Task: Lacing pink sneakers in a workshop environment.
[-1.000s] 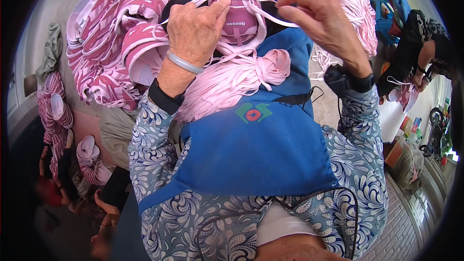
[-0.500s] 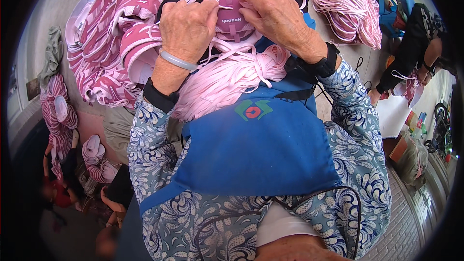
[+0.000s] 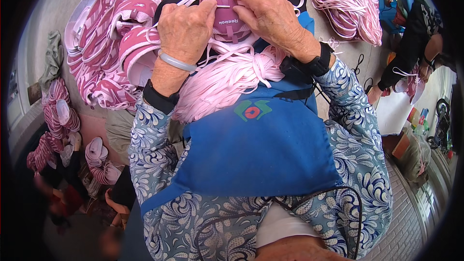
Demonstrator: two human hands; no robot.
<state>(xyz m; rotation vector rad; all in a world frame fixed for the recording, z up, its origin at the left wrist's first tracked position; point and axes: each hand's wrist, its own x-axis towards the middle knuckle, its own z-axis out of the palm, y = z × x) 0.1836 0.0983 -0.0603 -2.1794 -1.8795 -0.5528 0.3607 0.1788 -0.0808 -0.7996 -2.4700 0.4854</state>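
A pink sneaker upper (image 3: 226,21) with white trim lies between my hands at the top of the view. My left hand (image 3: 185,33) is closed in a pinch on a pale shoelace (image 3: 223,6), whose tip sticks out toward the right over the tongue. On the upper's right side, my right hand (image 3: 276,23) has thumb and forefinger pressed together; what they grip is hidden. Laces cross the upper just beyond my fingers, and a loose length loops over to the right. A tied bundle of pale pink laces (image 3: 217,84) rests on my blue apron (image 3: 261,154), below the hands.
Stacked pink-and-white uppers (image 3: 99,43) are heaped at the left. Another large bunch of pink laces (image 3: 345,7) lies on the floor at the upper right. Co-workers sit at both sides, one person's hand (image 3: 424,71) near a pink upper at the right.
My hands and the upper have shifted very slightly in view, and both pinches stay closed. At the lower left, a co-worker's stack of uppers has changed position.
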